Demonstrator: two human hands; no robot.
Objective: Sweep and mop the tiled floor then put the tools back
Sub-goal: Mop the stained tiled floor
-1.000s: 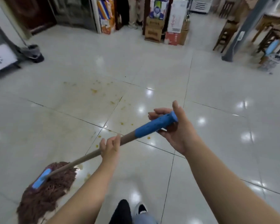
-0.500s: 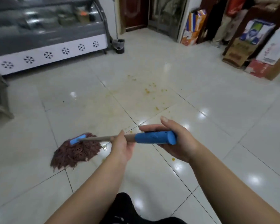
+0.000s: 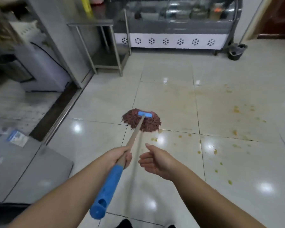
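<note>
A mop lies with its reddish-brown string head on the glossy white tiled floor, ahead of me. Its wooden shaft runs back toward me and ends in a blue grip. My left hand grips the shaft just above the blue grip. My right hand is off the mop, to the right of the shaft, palm turned up with loosely bent fingers and nothing in it. Yellow-orange stains and crumbs spread over the tiles to the right of the mop head.
A steel table and a steel counter stand at the left. A glass display fridge lines the back wall. A dark bucket with another mop stands at the back right. A paper scrap lies at the left.
My view has swung left. The mop head moved from my left to straight ahead. My right hand has let go of the blue grip; my left hand still holds the shaft.
</note>
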